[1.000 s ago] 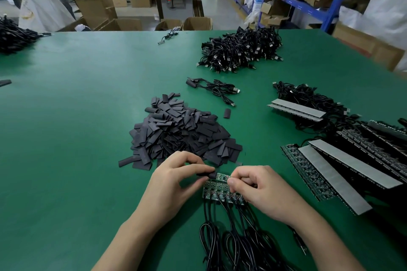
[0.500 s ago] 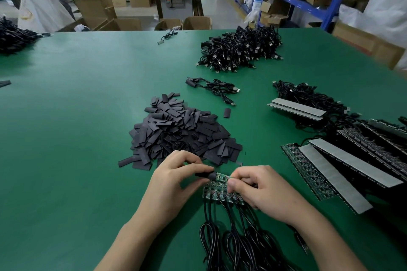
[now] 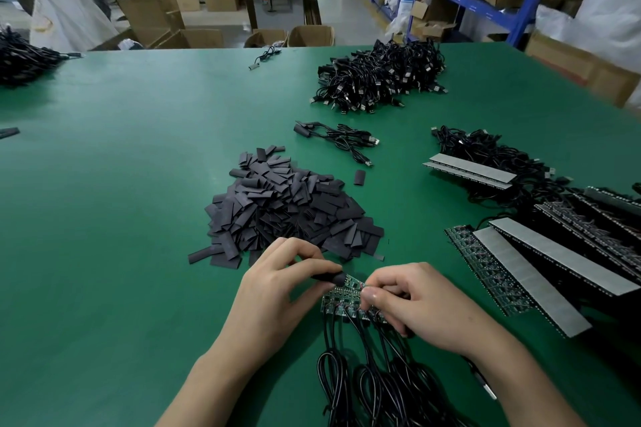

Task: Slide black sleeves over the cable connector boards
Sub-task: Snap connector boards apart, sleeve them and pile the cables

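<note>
A strip of small green connector boards (image 3: 341,300) lies on the green table near the front edge, with black cables (image 3: 367,388) running from it toward me. My left hand (image 3: 277,291) pinches a black sleeve (image 3: 331,277) at the far end of one board. My right hand (image 3: 412,302) grips the strip of boards from the right, thumb pressed on top. Just beyond my hands sits a big heap of flat black sleeves (image 3: 288,208).
Rows of board strips with grey backing (image 3: 555,253) and tangled cables lie at the right. A few loose cables (image 3: 340,140) and one stray sleeve (image 3: 359,177) lie mid-table. A cable pile (image 3: 378,78) sits at the back, another pile (image 3: 20,57) far left.
Both hands stay at the strip; the left fingers have shifted the sleeve slightly against the board's end. Nothing else on the table has moved.
</note>
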Demonstrator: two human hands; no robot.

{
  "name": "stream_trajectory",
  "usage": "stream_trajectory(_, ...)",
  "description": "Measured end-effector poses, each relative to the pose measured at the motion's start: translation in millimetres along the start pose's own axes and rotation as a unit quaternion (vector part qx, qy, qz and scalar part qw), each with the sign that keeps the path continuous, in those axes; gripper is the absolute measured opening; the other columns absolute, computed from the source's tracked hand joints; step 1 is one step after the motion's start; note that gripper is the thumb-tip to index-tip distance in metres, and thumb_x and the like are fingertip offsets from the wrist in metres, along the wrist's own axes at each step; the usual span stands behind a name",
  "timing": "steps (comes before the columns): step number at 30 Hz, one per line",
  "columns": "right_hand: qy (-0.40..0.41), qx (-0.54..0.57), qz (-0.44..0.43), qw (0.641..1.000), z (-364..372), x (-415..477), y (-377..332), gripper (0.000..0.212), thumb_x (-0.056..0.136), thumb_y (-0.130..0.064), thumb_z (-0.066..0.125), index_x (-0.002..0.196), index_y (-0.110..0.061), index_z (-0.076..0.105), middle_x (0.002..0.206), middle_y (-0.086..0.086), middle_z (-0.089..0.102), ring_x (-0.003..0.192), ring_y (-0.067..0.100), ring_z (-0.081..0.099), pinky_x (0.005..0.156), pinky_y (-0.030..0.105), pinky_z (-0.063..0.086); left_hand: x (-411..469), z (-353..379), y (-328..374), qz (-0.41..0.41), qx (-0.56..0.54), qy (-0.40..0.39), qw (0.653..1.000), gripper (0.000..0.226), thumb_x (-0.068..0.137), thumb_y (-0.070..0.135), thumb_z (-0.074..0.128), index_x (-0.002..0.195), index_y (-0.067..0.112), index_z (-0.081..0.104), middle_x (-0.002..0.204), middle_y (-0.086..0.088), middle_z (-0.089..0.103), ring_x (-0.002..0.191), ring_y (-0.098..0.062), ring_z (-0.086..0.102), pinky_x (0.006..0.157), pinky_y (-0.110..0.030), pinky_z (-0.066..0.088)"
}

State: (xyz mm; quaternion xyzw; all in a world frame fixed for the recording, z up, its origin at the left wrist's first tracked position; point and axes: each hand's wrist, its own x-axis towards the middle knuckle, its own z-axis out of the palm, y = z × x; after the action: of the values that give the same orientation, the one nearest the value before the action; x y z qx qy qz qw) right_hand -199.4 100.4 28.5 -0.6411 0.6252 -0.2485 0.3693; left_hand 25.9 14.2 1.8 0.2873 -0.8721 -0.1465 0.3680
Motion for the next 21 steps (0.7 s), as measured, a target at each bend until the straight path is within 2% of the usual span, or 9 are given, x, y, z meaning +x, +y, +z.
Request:
stream_trajectory(5,-0.004,0.004,-0.004,1.000,0.4,-0.2,0.7,0.023,0.101,-0.038,0.058,0.082,-0.035,0.070,0.051,-0.014,0.056,0.049,0.005,0.044,0.058,0.031,0.038,0.1,0.9,1.6,0.008,0.009,-0.006,1.000,0.016,0.090,0.031,0.075,0.105,0.029,0.077,0.102,0.013,0.057,0.096,-0.010,0.058,0.078,-0.030,0.051)
stream_trajectory(8,-0.001,-0.004,-0.007,1.000,1.9,0.1,1.5,0.021,0.100,-0.041,0.059,0.081,-0.037,0.069,0.053,-0.019,0.057,0.050,0.005,0.042,0.057,0.031,0.036,-0.1,2.3,2.5,0.022,0.024,-0.011,0.999,0.017,0.089,0.031,0.077,0.106,0.030,0.076,0.102,0.014,0.056,0.095,-0.010,0.057,0.076,-0.029,0.051)
stream_trajectory(11,0.012,-0.009,-0.013,1.000,3.4,0.8,2.2,0.020,0.098,-0.044,0.059,0.083,-0.038,0.070,0.056,-0.013,0.056,0.053,0.006,0.040,0.057,0.031,0.034,-0.4,3.6,3.7,0.032,0.026,-0.020,0.999,0.018,0.091,0.031,0.075,0.108,0.029,0.076,0.102,0.013,0.057,0.097,-0.010,0.058,0.077,-0.029,0.051)
stream_trajectory(13,0.020,-0.006,-0.016,1.000,3.7,0.8,1.8,0.019,0.098,-0.045,0.058,0.085,-0.039,0.070,0.064,-0.004,0.060,0.056,0.008,0.042,0.059,0.032,0.034,-0.3,3.4,4.6,0.030,0.019,-0.018,0.999,0.017,0.092,0.032,0.073,0.109,0.028,0.076,0.102,0.012,0.057,0.097,-0.010,0.058,0.077,-0.030,0.052)
stream_trajectory(18,0.015,0.023,-0.016,0.999,-2.1,-0.6,2.3,0.015,0.102,-0.039,0.059,0.092,-0.038,0.070,0.062,-0.016,0.060,0.057,0.002,0.047,0.061,0.027,0.038,-0.5,3.4,5.7,0.012,0.007,-0.009,1.000,0.018,0.091,0.031,0.076,0.108,0.027,0.077,0.102,0.012,0.058,0.097,-0.011,0.060,0.076,-0.033,0.053)
stream_trajectory(21,0.023,0.033,-0.016,0.999,-3.3,-0.5,2.6,0.017,0.102,-0.033,0.061,0.089,-0.039,0.070,0.062,-0.010,0.060,0.060,0.008,0.050,0.064,0.033,0.042,-1.0,3.6,5.9,0.009,0.007,-0.004,1.000,0.019,0.089,0.029,0.079,0.107,0.026,0.077,0.101,0.013,0.058,0.096,-0.011,0.060,0.076,-0.033,0.053)
